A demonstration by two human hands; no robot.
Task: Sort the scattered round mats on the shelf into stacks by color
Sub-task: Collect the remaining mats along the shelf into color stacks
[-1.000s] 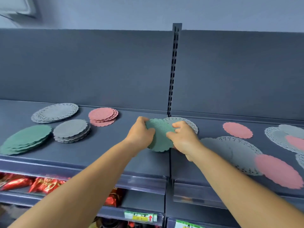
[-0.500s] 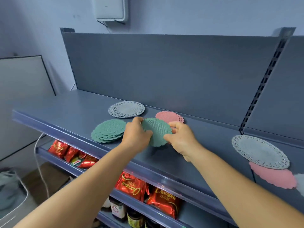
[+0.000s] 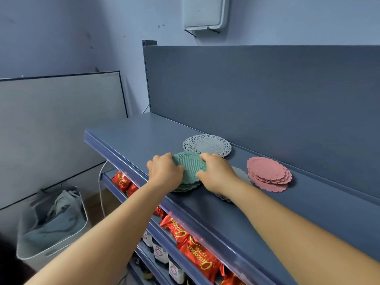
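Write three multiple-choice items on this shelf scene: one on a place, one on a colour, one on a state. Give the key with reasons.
1. Where does the pink stack lie, as the camera sees it?
A. right of the green stack
B. on the lower shelf
C. in the bin

2. What colour is the mat that both hands hold?
A. pink
B. green
C. yellow

3. How is the left hand?
A. hanging idle
B. flat on the wall
C. gripping the mat's edge

Key: 1 A, the pink stack sits right of the green stack on the top shelf. 2 B, the green mat shows between the left hand and the right hand. 3 C, its fingers curl round the mat's left edge.
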